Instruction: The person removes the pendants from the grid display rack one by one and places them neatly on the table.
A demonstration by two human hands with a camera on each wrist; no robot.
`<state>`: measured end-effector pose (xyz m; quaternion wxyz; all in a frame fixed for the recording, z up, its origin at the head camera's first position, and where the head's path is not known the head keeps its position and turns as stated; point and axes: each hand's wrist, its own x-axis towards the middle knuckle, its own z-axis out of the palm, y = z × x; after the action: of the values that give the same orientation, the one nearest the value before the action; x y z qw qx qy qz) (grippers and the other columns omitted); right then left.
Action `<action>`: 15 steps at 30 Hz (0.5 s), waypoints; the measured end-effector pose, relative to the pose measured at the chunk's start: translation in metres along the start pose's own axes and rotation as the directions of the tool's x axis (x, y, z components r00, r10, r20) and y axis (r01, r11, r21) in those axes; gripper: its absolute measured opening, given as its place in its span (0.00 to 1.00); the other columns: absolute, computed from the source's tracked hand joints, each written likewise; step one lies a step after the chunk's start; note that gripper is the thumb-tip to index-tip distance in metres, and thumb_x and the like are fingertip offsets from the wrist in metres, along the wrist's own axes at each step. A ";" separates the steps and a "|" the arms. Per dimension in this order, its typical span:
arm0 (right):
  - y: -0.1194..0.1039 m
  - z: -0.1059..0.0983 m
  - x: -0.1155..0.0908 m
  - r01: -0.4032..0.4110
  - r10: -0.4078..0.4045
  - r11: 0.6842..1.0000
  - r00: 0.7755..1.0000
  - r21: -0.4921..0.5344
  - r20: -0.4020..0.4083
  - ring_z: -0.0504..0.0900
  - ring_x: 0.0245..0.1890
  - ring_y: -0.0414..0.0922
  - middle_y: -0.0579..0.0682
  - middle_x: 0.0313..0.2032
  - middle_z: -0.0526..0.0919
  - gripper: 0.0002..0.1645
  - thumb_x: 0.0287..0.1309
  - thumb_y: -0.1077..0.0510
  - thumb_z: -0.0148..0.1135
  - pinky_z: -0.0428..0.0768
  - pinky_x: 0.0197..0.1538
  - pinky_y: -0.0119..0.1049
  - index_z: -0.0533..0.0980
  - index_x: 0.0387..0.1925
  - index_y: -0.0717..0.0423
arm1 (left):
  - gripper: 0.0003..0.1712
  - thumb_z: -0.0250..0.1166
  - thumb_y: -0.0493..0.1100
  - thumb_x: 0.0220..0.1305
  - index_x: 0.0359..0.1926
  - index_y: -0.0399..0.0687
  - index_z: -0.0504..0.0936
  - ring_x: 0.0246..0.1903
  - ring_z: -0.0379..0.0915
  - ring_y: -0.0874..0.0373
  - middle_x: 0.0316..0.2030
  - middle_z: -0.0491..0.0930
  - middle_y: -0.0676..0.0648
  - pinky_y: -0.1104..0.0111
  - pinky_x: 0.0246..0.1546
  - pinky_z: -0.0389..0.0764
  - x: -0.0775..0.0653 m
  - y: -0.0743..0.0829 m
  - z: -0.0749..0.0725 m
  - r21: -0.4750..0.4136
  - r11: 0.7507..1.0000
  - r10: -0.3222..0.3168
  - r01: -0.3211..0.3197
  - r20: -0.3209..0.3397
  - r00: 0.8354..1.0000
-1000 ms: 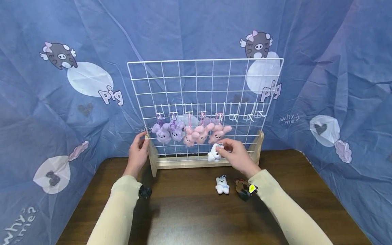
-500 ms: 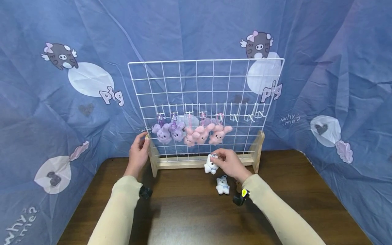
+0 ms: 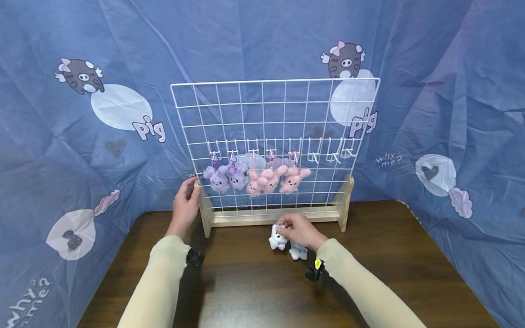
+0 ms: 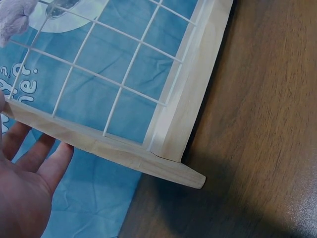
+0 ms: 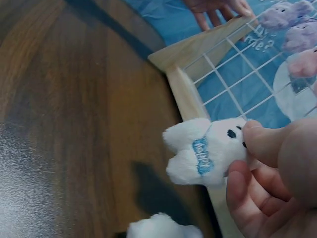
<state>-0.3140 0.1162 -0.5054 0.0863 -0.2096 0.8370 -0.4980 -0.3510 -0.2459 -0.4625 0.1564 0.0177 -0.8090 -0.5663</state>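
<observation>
– while the right hand (image 3: pixel 301 230) pinches a white bear (image 3: pixel 277 238) by the head, what is the left hand (image 3: pixel 185 205) up to?

– it grips the left post (image 3: pixel 205 212) of the wooden stand, well apart from the right; my guess is that this steadies the wire rack (image 3: pixel 275 80).

– and why take the bear by the head?

– probably because its loop is at that end. it leaves the blue patch (image 5: pixel 202 156) on its front uncovered, too. the bear is low in front of the stand; i can't tell whether its feet touch the worktop (image 3: pixel 246 291).

– is that another one beside it?

– yes, a second white bear (image 3: pixel 298 253) on the worktop, partly hidden by the right hand.

– the hanging toys look sorted.

– by colour, it seems: two purple toys (image 3: pixel 218 181) at the left, then three pink toys (image 3: pixel 291 182), each on a hook, with three bare hooks (image 3: pixel 313 160) further right.

– and the room?

– dark wood grain on the worktop, with a shine near the front, and creased blue cloth (image 3: pixel 262 41) all round, printed with winged pigs (image 3: pixel 346 61).
</observation>
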 end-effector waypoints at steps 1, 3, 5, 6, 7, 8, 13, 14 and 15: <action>0.001 0.001 0.000 0.002 -0.002 1.000 1.000 -0.010 0.013 0.80 0.27 0.38 0.50 0.30 0.85 0.07 0.69 0.64 0.68 0.82 0.32 0.33 0.84 0.43 0.65 | 0.24 0.53 0.50 0.84 0.74 0.53 0.71 0.44 0.74 0.52 0.59 0.81 0.35 0.74 0.35 0.75 0.000 0.000 0.000 -0.003 1.000 -0.003 0.003 0.001 1.000; 0.003 0.004 0.001 0.002 0.000 0.999 0.999 -0.037 0.034 0.80 0.27 0.38 0.48 0.29 0.84 0.06 0.68 0.63 0.68 0.81 0.32 0.33 0.84 0.42 0.63 | 0.24 0.53 0.51 0.84 0.74 0.53 0.71 0.45 0.74 0.52 0.60 0.81 0.35 0.73 0.36 0.75 -0.001 0.000 -0.001 -0.006 1.000 -0.003 0.003 0.003 1.000; 0.004 0.007 0.002 0.006 -0.003 0.998 0.999 -0.065 0.049 0.79 0.26 0.38 0.47 0.28 0.84 0.05 0.68 0.63 0.69 0.80 0.31 0.33 0.84 0.40 0.62 | 0.24 0.53 0.50 0.84 0.74 0.53 0.71 0.46 0.74 0.52 0.60 0.81 0.35 0.73 0.36 0.76 -0.001 0.000 -0.001 -0.008 1.000 -0.004 0.004 0.000 1.000; 0.004 0.009 0.002 0.004 0.000 0.997 0.999 -0.075 0.054 0.79 0.25 0.37 0.47 0.28 0.84 0.05 0.68 0.63 0.69 0.79 0.31 0.33 0.84 0.40 0.62 | 0.24 0.53 0.50 0.84 0.74 0.54 0.71 0.46 0.74 0.53 0.60 0.81 0.36 0.73 0.37 0.76 -0.001 0.000 0.000 -0.008 1.000 -0.005 0.005 -0.001 1.000; 0.004 0.011 0.003 0.003 0.002 0.996 0.998 -0.084 0.060 0.79 0.25 0.37 0.47 0.27 0.84 0.05 0.67 0.63 0.70 0.79 0.30 0.32 0.84 0.39 0.63 | 0.23 0.53 0.50 0.84 0.74 0.54 0.71 0.46 0.74 0.54 0.60 0.81 0.36 0.73 0.37 0.76 -0.001 0.000 0.000 -0.009 1.000 -0.006 0.006 -0.003 1.000; 0.004 0.013 0.003 0.001 0.005 0.995 0.998 -0.097 0.062 0.79 0.24 0.37 0.46 0.27 0.84 0.04 0.67 0.63 0.70 0.79 0.30 0.32 0.84 0.39 0.63 | 0.24 0.53 0.50 0.84 0.74 0.53 0.71 0.46 0.74 0.54 0.61 0.81 0.35 0.72 0.37 0.76 -0.001 0.000 0.000 -0.006 1.000 -0.004 0.004 -0.001 1.000; 0.004 0.020 0.005 0.041 -0.030 0.980 0.998 -0.196 0.058 0.78 0.25 0.36 0.47 0.27 0.84 0.04 0.65 0.64 0.71 0.79 0.31 0.32 0.84 0.38 0.63 | 0.23 0.53 0.50 0.84 0.73 0.55 0.71 0.42 0.73 0.54 0.58 0.81 0.36 0.72 0.34 0.75 -0.001 0.001 0.000 -0.010 1.000 -0.009 0.009 0.002 1.000; 0.004 0.021 0.006 0.046 -0.036 0.973 0.998 -0.226 0.050 0.78 0.25 0.36 0.46 0.27 0.84 0.04 0.64 0.63 0.71 0.79 0.32 0.32 0.84 0.37 0.61 | 0.23 0.53 0.50 0.84 0.73 0.55 0.71 0.40 0.73 0.54 0.57 0.81 0.36 0.71 0.34 0.75 -0.001 0.001 0.000 -0.011 1.000 -0.007 0.007 0.003 1.000; 0.004 0.021 0.007 0.052 -0.042 0.966 0.998 -0.254 0.044 0.78 0.26 0.36 0.46 0.27 0.84 0.04 0.65 0.63 0.72 0.78 0.34 0.33 0.84 0.37 0.60 | 0.23 0.54 0.50 0.84 0.73 0.55 0.72 0.39 0.72 0.54 0.56 0.81 0.36 0.71 0.33 0.75 0.000 0.001 0.000 -0.011 1.000 -0.005 0.006 0.001 1.000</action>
<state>-0.3134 0.0980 -0.5188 0.0631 -0.2482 0.8871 -0.3840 -0.3509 -0.2456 -0.4620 0.1546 0.0189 -0.8058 -0.5714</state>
